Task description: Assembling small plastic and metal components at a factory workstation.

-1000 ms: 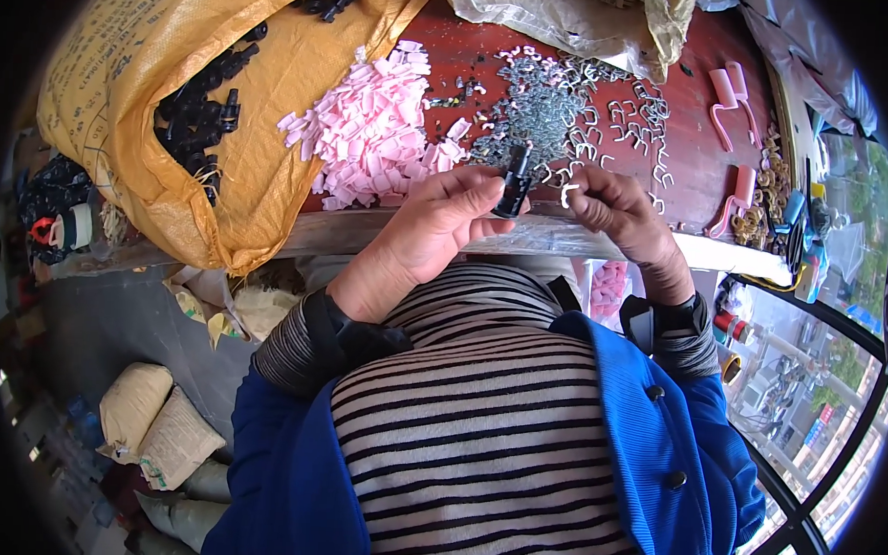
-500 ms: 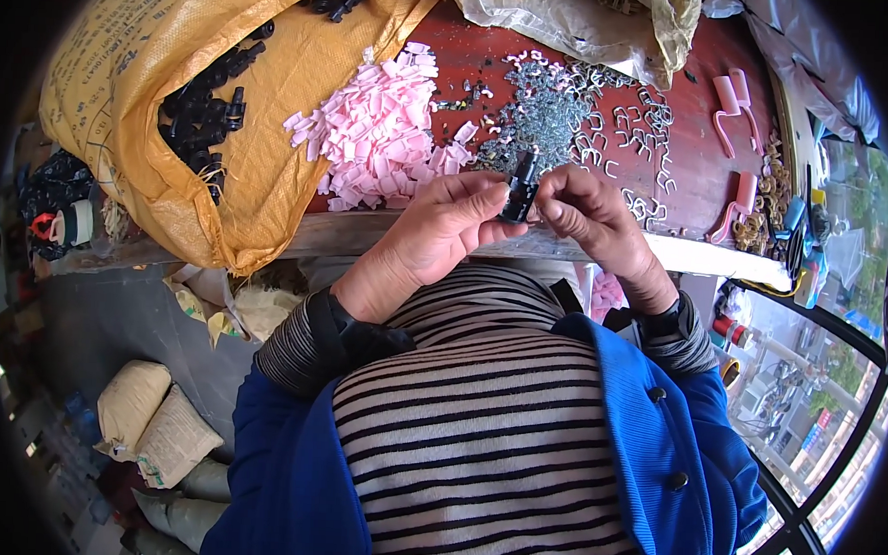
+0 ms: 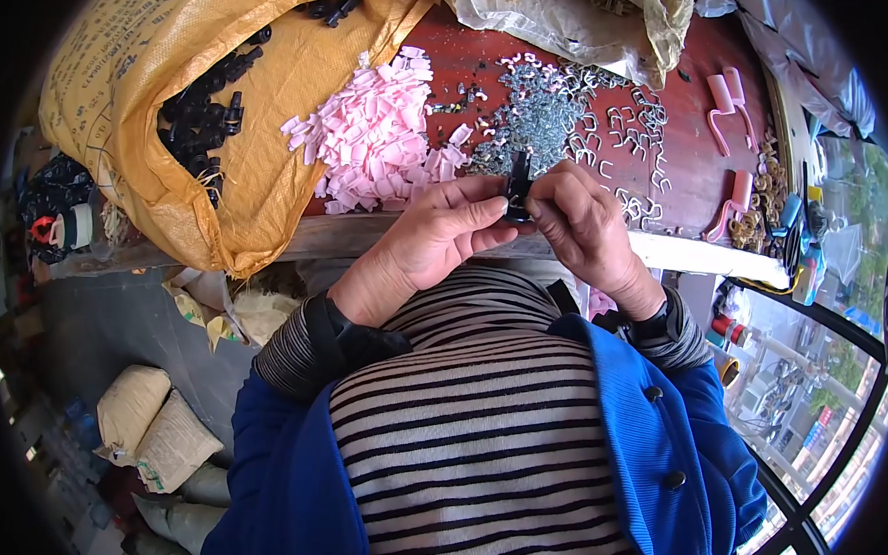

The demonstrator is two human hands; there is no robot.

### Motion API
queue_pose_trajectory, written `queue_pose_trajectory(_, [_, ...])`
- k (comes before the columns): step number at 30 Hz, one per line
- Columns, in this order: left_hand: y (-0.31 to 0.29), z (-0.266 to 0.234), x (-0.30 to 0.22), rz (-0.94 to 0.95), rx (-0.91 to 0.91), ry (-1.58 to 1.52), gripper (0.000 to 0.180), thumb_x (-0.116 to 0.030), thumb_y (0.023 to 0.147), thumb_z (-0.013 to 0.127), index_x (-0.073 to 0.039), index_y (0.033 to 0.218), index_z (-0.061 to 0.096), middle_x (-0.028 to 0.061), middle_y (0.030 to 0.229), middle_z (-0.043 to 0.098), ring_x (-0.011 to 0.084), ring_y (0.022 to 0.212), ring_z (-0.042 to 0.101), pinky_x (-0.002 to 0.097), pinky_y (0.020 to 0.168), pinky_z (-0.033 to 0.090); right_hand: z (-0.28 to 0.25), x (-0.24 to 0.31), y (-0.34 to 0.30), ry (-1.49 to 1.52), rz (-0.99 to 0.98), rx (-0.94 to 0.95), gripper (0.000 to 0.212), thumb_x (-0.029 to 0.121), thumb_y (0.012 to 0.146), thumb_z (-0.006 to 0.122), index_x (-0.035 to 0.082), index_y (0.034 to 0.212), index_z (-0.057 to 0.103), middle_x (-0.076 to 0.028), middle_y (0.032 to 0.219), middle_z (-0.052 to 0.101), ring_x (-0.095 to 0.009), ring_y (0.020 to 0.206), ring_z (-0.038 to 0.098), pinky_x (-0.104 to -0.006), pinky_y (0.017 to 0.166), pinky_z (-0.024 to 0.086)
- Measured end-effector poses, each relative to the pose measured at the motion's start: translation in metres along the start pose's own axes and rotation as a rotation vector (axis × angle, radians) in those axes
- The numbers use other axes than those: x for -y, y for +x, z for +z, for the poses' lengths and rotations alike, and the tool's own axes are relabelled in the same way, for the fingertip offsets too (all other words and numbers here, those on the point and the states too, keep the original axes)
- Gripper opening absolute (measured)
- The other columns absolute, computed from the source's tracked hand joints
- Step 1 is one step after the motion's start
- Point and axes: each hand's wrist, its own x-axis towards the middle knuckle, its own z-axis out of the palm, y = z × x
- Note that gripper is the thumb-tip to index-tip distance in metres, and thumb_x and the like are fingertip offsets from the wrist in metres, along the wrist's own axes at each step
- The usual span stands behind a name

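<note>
Just above the table's front edge, my left hand (image 3: 428, 236) pinches a small black plastic fitting (image 3: 519, 187) between thumb and fingers, its narrow end pointing away from me. Against the fitting's right side are the closed fingertips of my right hand (image 3: 590, 229); whatever may be between them is hidden. Beyond my left hand lies a heap of flat pink plastic pieces (image 3: 381, 133). Straight past the fitting is a pile of small grey metal parts (image 3: 536, 109), and U-shaped wire clips (image 3: 645, 128) are scattered to its right.
A yellow woven sack (image 3: 284, 106) lies open at the left with black fittings (image 3: 197, 117) in it. At the back of the red tabletop (image 3: 687, 193) is a pale sack (image 3: 580, 33). Pink-sleeved bent handles (image 3: 732, 204) lie at the right, beside brown curled pieces (image 3: 749, 232).
My right hand has moved slightly left, and its fingers have closed in against the fitting's side. My left hand keeps its hold and the fitting stands a little more upright.
</note>
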Motion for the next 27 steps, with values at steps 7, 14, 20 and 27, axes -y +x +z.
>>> queue_pose_trajectory(7, [-0.001, -0.001, 0.0, -0.039, -0.033, 0.065, 0.024, -0.01, 0.083, 0.045, 0.0, 0.105, 0.048, 0.0083, 0.096, 0.055, 0.0153, 0.085, 0.055, 0.0243, 0.073, 0.047, 0.001, 0.001, 0.0, -0.172, -0.096, 0.003, 0.012, 0.001, 0.07, 0.058, 0.002, 0.076, 0.048, -0.009, 0.067, 0.045, -0.023, 0.057, 0.05, -0.0296, 0.048, 0.04])
queue_pose_trajectory(14, [-0.001, 0.004, -0.003, -0.008, -0.074, 0.199, 0.025, -0.012, 0.082, 0.048, 0.0, 0.105, 0.049, 0.0066, 0.095, 0.055, 0.0118, 0.081, 0.056, 0.0228, 0.072, 0.047, 0.0, 0.004, 0.0, -0.168, -0.095, 0.06, 0.015, 0.001, 0.068, 0.061, 0.001, 0.077, 0.048, -0.008, 0.068, 0.046, -0.021, 0.059, 0.049, -0.0273, 0.05, 0.04])
queue_pose_trajectory(20, [-0.004, 0.004, -0.007, -0.042, -0.003, 0.234, 0.027, -0.012, 0.08, 0.051, 0.0, 0.104, 0.049, 0.007, 0.092, 0.056, 0.0132, 0.081, 0.056, 0.0209, 0.07, 0.046, 0.0, -0.004, -0.004, 0.66, 0.515, 0.121, 0.013, 0.005, 0.072, 0.06, 0.002, 0.076, 0.048, -0.003, 0.07, 0.046, -0.012, 0.063, 0.047, -0.0234, 0.055, 0.039])
queue_pose_trajectory(27, [-0.007, -0.004, -0.015, -0.002, -0.016, 0.228, 0.028, -0.012, 0.079, 0.053, -0.001, 0.104, 0.05, 0.0085, 0.092, 0.057, 0.0164, 0.081, 0.057, 0.021, 0.068, 0.046, -0.038, -0.059, 0.063, 0.181, 0.055, 0.149, 0.011, 0.007, 0.074, 0.058, 0.001, 0.081, 0.051, -0.005, 0.074, 0.049, -0.014, 0.065, 0.05, -0.0246, 0.059, 0.04])
